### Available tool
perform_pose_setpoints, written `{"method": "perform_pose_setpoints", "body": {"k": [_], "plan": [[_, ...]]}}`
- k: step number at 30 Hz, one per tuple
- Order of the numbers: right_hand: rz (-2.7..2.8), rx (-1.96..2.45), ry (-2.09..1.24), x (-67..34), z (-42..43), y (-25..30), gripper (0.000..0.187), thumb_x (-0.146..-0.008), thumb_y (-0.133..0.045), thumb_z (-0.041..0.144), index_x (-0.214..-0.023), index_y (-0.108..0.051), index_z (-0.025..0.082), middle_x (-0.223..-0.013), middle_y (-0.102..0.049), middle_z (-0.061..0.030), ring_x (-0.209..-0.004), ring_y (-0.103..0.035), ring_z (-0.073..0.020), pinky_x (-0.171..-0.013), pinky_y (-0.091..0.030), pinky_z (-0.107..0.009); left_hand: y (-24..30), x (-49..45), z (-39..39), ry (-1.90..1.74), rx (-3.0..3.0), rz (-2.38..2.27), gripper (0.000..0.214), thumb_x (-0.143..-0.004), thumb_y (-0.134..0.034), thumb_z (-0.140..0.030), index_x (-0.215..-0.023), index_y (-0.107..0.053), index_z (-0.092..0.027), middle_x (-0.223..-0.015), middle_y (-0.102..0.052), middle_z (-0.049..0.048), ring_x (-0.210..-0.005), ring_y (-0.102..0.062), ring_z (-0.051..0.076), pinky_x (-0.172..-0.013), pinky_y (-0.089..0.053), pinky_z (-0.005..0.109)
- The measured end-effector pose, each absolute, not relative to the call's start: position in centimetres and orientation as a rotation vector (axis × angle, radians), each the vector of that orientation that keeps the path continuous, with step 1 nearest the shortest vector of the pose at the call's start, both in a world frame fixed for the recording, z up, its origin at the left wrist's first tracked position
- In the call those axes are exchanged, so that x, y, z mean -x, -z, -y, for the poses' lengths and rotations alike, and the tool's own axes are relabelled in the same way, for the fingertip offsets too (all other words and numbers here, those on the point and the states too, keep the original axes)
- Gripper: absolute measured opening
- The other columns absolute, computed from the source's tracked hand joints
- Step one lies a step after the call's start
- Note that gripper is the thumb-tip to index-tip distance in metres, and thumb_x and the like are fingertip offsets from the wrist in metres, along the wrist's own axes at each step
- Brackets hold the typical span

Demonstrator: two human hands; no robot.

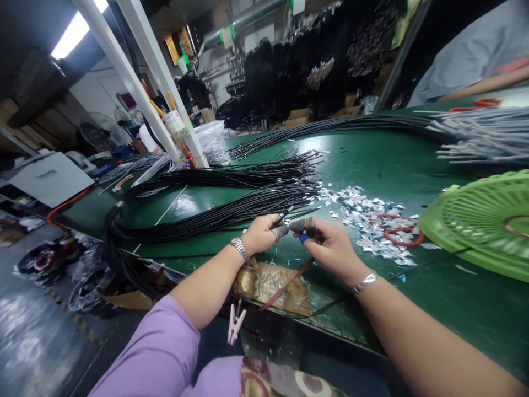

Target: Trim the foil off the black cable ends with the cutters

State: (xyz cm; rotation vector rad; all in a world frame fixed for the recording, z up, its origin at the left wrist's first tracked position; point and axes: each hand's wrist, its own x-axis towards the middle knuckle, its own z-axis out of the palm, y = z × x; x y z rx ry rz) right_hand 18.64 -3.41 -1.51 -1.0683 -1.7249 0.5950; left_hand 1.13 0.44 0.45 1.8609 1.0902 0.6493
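My left hand (261, 233) and my right hand (332, 247) meet over the near edge of a green table (372, 165). Both are closed in a pinch on the end of a thin black cable (289, 216) drawn from a big bundle of black cables (215, 212) lying to the left. Grey finger covers sit on the pinching fingertips, and a blue cover shows on a right finger. A reddish strap (287, 285) hangs down below my right hand. I wear a watch on the left wrist and a bracelet on the right.
Silvery foil scraps (363, 215) and red-handled scissors (399, 231) lie right of my hands. A green fan grille (483, 220) sits at the right edge. Grey cables (483, 135) and another person's arm (483, 85) are at the back right. White posts (140, 82) rise at the left.
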Motion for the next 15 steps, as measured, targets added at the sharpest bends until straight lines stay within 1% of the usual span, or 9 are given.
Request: {"method": "perform_pose_setpoints", "body": {"k": [3, 5, 7, 11, 15], "plan": [[1.623, 1.083, -0.571, -18.9, 3.2, 1.4, 0.019, -0.068, -0.051, 0.019, -0.081, -0.064, 0.021, -0.062, -0.058, 0.0000, -0.054, -0.051, -0.0149, -0.051, -0.041, -0.027, -0.7, -1.1, -0.5, -0.659, -1.657, -1.126, 0.028, -0.079, -0.058, -0.042, -0.073, -0.048, -0.016, -0.051, -0.046, -0.0075, -0.036, -0.036, 0.004, -0.040, -0.027, 0.018], [1.570, 1.120, -0.574, -18.9, 3.0, 1.4, 0.019, -0.069, -0.053, 0.022, -0.086, -0.063, 0.021, -0.057, -0.052, 0.0023, -0.049, -0.046, -0.0135, -0.047, -0.038, -0.026, -0.9, -1.1, -0.5, -0.679, -1.586, -1.112, 0.035, -0.077, -0.060, -0.049, -0.073, -0.047, -0.017, -0.050, -0.045, -0.0081, -0.033, -0.034, 0.003, -0.037, -0.025, 0.018], [1.542, 1.136, -0.634, -18.8, 2.8, 1.5, 0.020, -0.070, -0.056, 0.026, -0.089, -0.061, 0.021, -0.057, -0.052, 0.0029, -0.047, -0.042, -0.0120, -0.045, -0.035, -0.025, -1.0, -1.2, -0.5, -0.705, -1.565, -1.094, 0.039, -0.074, -0.061, -0.053, -0.072, -0.047, -0.017, -0.049, -0.044, -0.0083, -0.033, -0.034, 0.003, -0.035, -0.024, 0.017], [1.441, 1.131, -0.807, -18.3, 2.7, 1.9, 0.030, -0.068, -0.062, 0.033, -0.095, -0.057, 0.021, -0.076, -0.063, -0.0020, -0.049, -0.043, -0.0113, -0.046, -0.036, -0.026, -0.9, -1.2, -0.4, -0.719, -1.557, -1.056, 0.042, -0.070, -0.063, -0.055, -0.072, -0.045, -0.017, -0.050, -0.046, -0.0082, -0.033, -0.037, 0.003, -0.035, -0.026, 0.017], [1.380, 1.165, -0.864, -17.8, 2.9, 2.1, 0.036, -0.068, -0.065, 0.040, -0.097, -0.056, 0.022, -0.080, -0.064, -0.0033, -0.052, -0.045, -0.0128, -0.051, -0.038, -0.029, -0.9, -1.3, -0.4, -0.678, -1.551, -1.023, 0.040, -0.069, -0.065, -0.051, -0.073, -0.045, -0.016, -0.051, -0.048, -0.0078, -0.034, -0.039, 0.003, -0.035, -0.028, 0.017]]}}
